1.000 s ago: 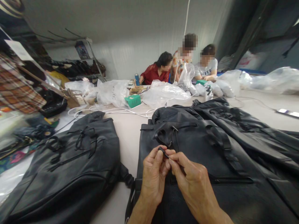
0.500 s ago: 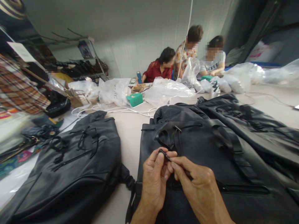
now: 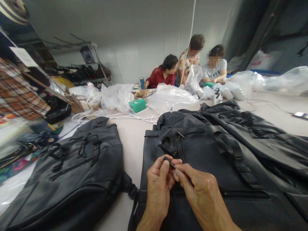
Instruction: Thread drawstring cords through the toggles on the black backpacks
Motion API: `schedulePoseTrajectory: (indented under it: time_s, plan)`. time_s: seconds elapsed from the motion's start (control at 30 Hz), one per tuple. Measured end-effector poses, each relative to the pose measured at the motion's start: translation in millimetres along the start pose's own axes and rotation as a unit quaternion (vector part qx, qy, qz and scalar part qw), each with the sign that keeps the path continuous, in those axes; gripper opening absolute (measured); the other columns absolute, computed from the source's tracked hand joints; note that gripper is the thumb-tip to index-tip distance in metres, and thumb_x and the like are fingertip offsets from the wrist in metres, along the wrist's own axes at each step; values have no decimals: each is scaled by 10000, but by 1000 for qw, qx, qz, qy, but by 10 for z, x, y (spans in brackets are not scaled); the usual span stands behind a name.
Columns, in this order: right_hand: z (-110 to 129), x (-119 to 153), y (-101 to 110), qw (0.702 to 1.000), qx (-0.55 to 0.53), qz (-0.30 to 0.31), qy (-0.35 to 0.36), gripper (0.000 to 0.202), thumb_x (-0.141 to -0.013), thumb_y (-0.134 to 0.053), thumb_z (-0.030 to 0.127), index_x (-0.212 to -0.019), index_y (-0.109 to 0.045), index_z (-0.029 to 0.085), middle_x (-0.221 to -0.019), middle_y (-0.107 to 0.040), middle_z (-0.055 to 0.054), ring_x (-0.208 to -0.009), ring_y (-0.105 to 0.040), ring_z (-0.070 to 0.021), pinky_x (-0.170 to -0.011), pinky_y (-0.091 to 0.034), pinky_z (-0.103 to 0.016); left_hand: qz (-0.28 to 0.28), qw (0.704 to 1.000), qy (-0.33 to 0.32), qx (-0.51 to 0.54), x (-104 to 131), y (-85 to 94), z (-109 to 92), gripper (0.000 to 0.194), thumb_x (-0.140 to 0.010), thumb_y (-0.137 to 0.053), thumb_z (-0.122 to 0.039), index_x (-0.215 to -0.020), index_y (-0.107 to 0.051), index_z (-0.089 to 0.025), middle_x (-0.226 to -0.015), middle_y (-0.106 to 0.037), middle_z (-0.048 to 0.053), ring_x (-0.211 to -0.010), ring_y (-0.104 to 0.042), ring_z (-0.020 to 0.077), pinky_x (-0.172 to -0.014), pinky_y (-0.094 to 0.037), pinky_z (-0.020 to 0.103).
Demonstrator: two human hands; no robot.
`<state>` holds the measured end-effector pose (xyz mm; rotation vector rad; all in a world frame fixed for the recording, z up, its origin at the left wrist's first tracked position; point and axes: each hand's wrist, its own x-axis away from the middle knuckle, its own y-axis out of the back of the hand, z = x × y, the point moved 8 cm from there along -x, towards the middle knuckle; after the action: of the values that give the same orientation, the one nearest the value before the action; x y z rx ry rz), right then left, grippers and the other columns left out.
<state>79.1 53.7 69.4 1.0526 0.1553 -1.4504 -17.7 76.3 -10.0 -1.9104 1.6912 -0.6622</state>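
Observation:
Above the front of a black backpack [image 3: 204, 144], my two hands meet at a small black strap end [image 3: 169, 162]. My left hand [image 3: 158, 183] pinches its upper end between thumb and fingers. The thumb and forefinger of my right hand [image 3: 202, 186] close on the lower end of the same piece. Just beyond my fingertips, a black strap loop [image 3: 166, 144] and a thin drawcord with a metal piece [image 3: 181, 135] lie on the backpack. What the strap end joins to is hidden behind my fingers.
Another black backpack [image 3: 84, 173] lies at left, and more black bags [image 3: 252, 128] overlap at right. White cables [image 3: 115, 114], a green box [image 3: 137, 105] and clear plastic bags [image 3: 170, 98] line the far side. Several people sit or stand beyond; a phone [image 3: 300, 115] lies far right.
The whole view has shifted slightly, with the table and bags sitting a little lower. Both hands keep their pinch on the strap end, almost unmoved.

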Motion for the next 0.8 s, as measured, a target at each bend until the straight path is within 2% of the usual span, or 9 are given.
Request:
schedulePoseTrajectory:
  time_s: [0.1, 0.2, 0.33, 0.43, 0.57, 0.63, 0.73, 0.8]
  plan:
    - [0, 6, -17, 1000, 30, 6, 7, 265, -905, -372, 97, -811, -613, 157, -679, -661, -27, -533, -626, -115, -507, -451, -177, 1, 1000, -10, -18, -4, 6, -3, 251, -809, -691, -344, -926, -623, -133, -773, -660, 44, -478, -418, 12, -437, -339, 96]
    - [-70, 12, -84, 998, 51, 40, -23, 269, -921, -359, 135, -834, -612, 165, -647, -644, -30, -520, -609, -133, -525, -459, -205, -2, 999, -17, -28, -8, 18, -7, 281, -786, -712, -363, -913, -619, -129, -651, -585, -8, -444, -367, 5, -399, -283, 89]
    - [-131, 8, -135, 994, 27, 89, -64, 264, -936, -360, 181, -847, -608, 185, -645, -642, -19, -532, -606, -147, -563, -455, -230, -1, 998, -44, -52, -3, 21, -43, 350, -802, -673, -442, -939, -618, -125, -595, -549, -16, -415, -374, 18, -375, -270, 105]
    - [-125, -7, -84, 993, 2, 94, -75, 246, -930, -372, 184, -836, -600, 188, -622, -615, -1, -525, -587, -137, -545, -420, -224, 10, 996, -59, -65, -2, -1, -69, 389, -839, -605, -490, -948, -618, -117, -591, -563, 8, -419, -416, 41, -368, -269, 121]
    - [-101, -14, -35, 991, -13, 106, -76, 243, -927, -396, 179, -738, -549, 188, -623, -588, 15, -535, -562, -114, -543, -381, -213, 42, 993, -64, -86, -10, -52, -90, 382, -864, -576, -479, -924, -627, -105, -564, -554, 18, -412, -388, 40, -362, -209, 127]
    - [-86, -17, -36, 992, -6, 108, -72, 252, -926, -405, 165, -707, -529, 185, -632, -598, 13, -545, -568, -111, -533, -366, -210, 50, 992, -69, -88, -11, -63, -106, 379, -879, -561, -466, -902, -641, -96, -551, -529, 11, -438, -376, 36, -392, -227, 126]
    - [-39, -16, -73, 994, 32, 96, -42, 248, -924, -410, 129, -715, -534, 176, -630, -608, 8, -547, -582, -118, -531, -360, -215, 33, 995, -75, -64, -15, -27, -117, 380, -866, -584, -468, -848, -647, -94, -523, -475, -16, -462, -360, 31, -438, -270, 123]
    - [-12, 2, -129, 992, 83, 94, -20, 194, -915, -430, 108, -830, -592, 174, -686, -638, -4, -583, -610, -141, -545, -371, -228, 11, 997, -73, -39, -22, 16, -107, 390, -833, -620, -487, -805, -634, -98, -518, -473, -23, -455, -359, 28, -432, -269, 122]
